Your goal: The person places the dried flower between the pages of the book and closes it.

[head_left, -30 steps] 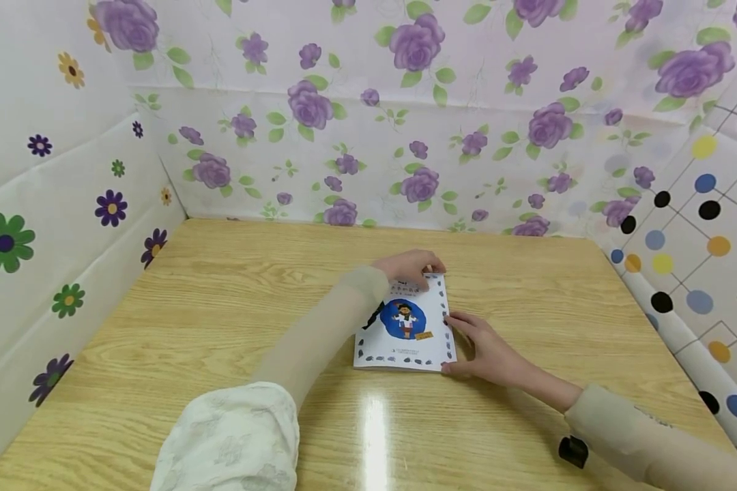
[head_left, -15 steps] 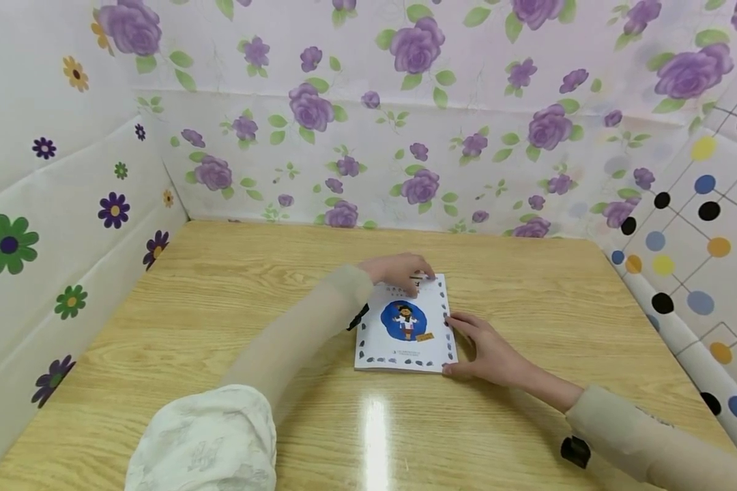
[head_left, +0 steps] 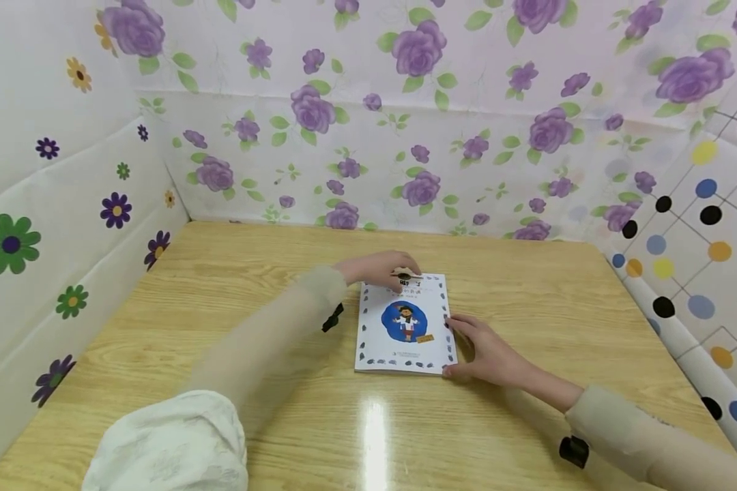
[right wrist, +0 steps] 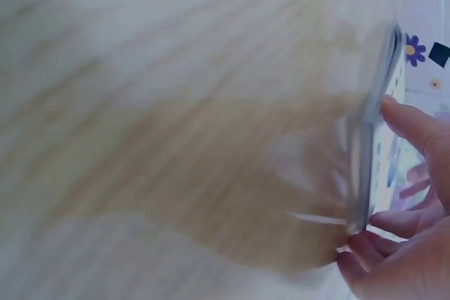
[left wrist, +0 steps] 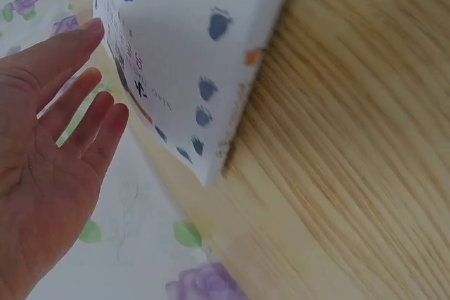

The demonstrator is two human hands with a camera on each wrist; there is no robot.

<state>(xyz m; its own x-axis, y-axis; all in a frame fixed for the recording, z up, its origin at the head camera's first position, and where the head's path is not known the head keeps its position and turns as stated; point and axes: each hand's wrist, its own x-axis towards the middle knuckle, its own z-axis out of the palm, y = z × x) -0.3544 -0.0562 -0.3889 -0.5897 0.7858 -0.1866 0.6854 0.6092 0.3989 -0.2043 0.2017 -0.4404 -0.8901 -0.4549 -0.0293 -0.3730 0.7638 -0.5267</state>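
A white paperback book [head_left: 374, 334] lies flat on the wooden table, with a blue round picture of a child and small dark prints along its border. At its far edge is my left hand [head_left: 379, 268], over the upper left part of the cover. The left wrist view shows that hand [left wrist: 56, 138] with loosely extended fingers beside the book's top edge [left wrist: 176, 68]. My right hand [head_left: 488, 351] rests against the right edge, thumb at the near corner and fingers farther up. In the right wrist view, the right fingertips [right wrist: 380, 221] touch the book's side [right wrist: 362, 166].
The wooden table [head_left: 252, 327] extends around the book on all sides. Floral cloth [head_left: 356, 123] hangs behind it, with more patterned cloth at left and a dotted cloth [head_left: 682, 273] at right. Black straps [head_left: 574, 451] hang at the forearms.
My left hand has slid leftward along the book's far edge, uncovering the upper right corner and more of the title. The right hand and the book have stayed in place.
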